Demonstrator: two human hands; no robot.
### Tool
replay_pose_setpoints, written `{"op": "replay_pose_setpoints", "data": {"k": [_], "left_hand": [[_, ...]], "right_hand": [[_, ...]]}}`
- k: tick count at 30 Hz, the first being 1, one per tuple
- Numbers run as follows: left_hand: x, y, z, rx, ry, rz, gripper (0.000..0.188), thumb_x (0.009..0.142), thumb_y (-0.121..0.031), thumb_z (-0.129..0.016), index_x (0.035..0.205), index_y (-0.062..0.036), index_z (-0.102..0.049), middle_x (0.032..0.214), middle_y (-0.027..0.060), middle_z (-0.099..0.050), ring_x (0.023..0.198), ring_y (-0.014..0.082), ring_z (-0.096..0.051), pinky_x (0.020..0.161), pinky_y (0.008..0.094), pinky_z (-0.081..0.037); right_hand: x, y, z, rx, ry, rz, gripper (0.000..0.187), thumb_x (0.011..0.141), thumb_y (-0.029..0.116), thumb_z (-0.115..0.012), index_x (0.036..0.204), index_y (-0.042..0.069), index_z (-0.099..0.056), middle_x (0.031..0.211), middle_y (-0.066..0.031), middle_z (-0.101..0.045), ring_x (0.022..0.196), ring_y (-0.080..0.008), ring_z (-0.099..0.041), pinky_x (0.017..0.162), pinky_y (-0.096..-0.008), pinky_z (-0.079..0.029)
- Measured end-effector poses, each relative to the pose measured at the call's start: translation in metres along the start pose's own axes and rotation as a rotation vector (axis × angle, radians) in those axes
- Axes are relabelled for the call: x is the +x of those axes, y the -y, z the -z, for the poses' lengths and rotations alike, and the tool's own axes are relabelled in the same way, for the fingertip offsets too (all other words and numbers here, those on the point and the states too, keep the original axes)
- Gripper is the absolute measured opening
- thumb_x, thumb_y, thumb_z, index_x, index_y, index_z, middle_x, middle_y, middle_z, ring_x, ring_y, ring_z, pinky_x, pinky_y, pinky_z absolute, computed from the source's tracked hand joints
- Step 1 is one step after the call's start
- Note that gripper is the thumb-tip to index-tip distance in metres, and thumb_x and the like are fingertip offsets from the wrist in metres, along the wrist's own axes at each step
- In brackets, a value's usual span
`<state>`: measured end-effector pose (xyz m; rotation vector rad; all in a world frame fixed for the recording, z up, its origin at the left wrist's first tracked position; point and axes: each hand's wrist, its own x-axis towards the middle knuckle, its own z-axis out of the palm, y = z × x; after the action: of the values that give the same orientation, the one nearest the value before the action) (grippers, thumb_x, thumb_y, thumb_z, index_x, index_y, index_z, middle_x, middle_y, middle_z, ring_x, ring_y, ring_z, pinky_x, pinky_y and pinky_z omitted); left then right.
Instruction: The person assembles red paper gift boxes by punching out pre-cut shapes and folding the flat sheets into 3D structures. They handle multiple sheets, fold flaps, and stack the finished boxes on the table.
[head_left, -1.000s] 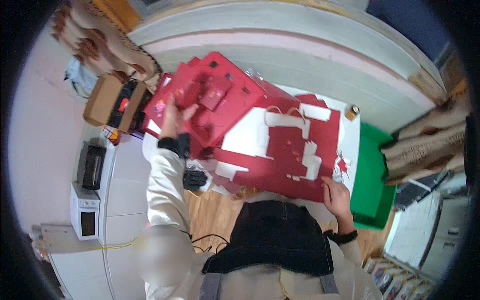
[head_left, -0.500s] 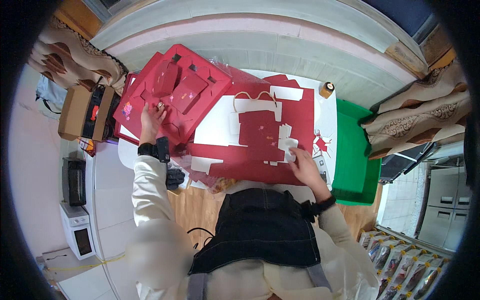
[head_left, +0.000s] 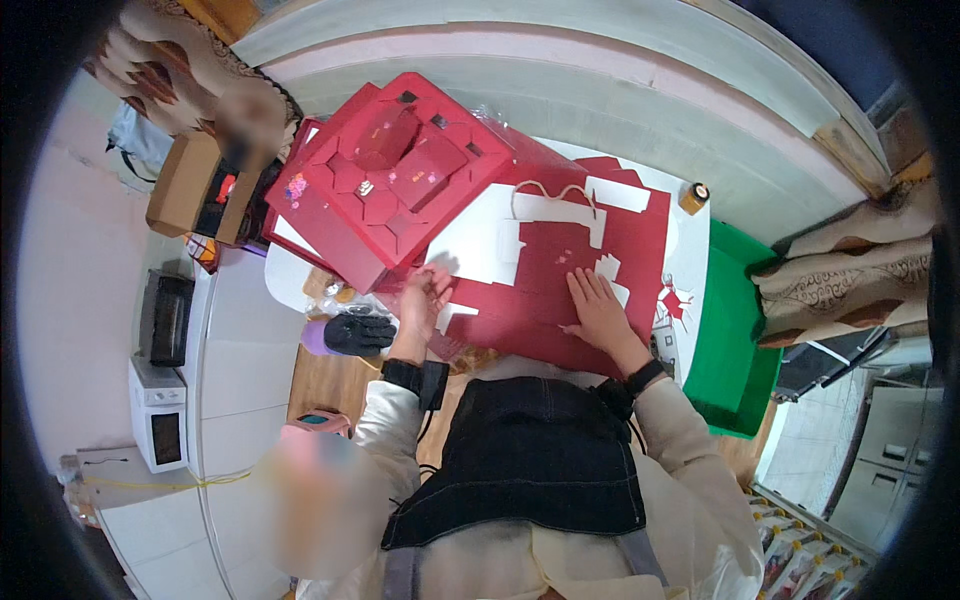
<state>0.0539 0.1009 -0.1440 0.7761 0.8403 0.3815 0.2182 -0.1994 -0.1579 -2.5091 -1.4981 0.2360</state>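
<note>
My right hand [head_left: 600, 312] lies flat, fingers stretched out, on a small red box blank [head_left: 552, 262] with white flaps. This blank rests on larger red cardboard sheets [head_left: 650, 225] with white undersides. My left hand [head_left: 424, 297] hovers at the left edge of the sheets, fingers loosely bent and apart, with nothing visible in it. Beyond it, a red box with a cut-out insert [head_left: 478, 160] sits tilted on the pile, carrying two small folded red boxes, one of them a flat-topped box [head_left: 428, 172]. A twisted cord handle [head_left: 553, 193] crosses the far sheets.
A green plastic bin [head_left: 735, 330] stands against the table's right side. A small amber bottle with a dark cap [head_left: 694, 198] stands at the far right corner. Red paper scraps [head_left: 675, 300] lie near the right edge. A black glove [head_left: 360, 333] lies at the near left.
My left hand has left the red box insert and come right and nearer. My right hand has moved from the flaps onto the blank and flattened. The view has shifted.
</note>
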Motion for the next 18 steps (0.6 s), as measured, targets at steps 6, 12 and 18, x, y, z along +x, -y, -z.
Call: {"op": "replay_pose_setpoints", "data": {"k": [6, 12, 18], "left_hand": [[-0.048, 0.018, -0.041, 0.348, 0.245, 0.120, 0.024, 0.099, -0.019, -0.045, 0.119, -0.0102, -0.054, 0.109, 0.0061, -0.065, 0.094, 0.0137, -0.063, 0.082, 0.0275, -0.051], [-0.054, 0.020, -0.052, 0.649, 0.425, 0.218, 0.042, 0.102, -0.030, -0.043, 0.137, -0.0077, -0.046, 0.123, 0.0118, -0.062, 0.105, 0.0173, -0.062, 0.087, 0.0279, -0.049], [-0.057, 0.005, -0.080, 0.384, 0.556, 0.393, 0.065, 0.100, -0.051, -0.042, 0.148, -0.0085, -0.032, 0.132, 0.0168, -0.055, 0.118, 0.0237, -0.057, 0.099, 0.0338, -0.045]], "right_hand": [[-0.009, -0.001, -0.001, -0.137, 0.016, 0.101, 0.071, 0.084, 0.042, -0.064, 0.136, -0.003, -0.046, 0.146, -0.0237, -0.040, 0.137, -0.0376, -0.036, 0.117, -0.0455, -0.023], [-0.016, -0.005, 0.002, -0.171, -0.033, 0.122, 0.051, 0.093, 0.024, -0.049, 0.137, -0.001, -0.045, 0.144, -0.0211, -0.045, 0.134, -0.0326, -0.043, 0.114, -0.0425, -0.029], [-0.024, 0.018, 0.053, -0.140, -0.248, 0.049, 0.046, 0.089, 0.013, -0.048, 0.134, 0.000, -0.047, 0.139, -0.0181, -0.052, 0.127, -0.0282, -0.052, 0.108, -0.0413, -0.038]]}}
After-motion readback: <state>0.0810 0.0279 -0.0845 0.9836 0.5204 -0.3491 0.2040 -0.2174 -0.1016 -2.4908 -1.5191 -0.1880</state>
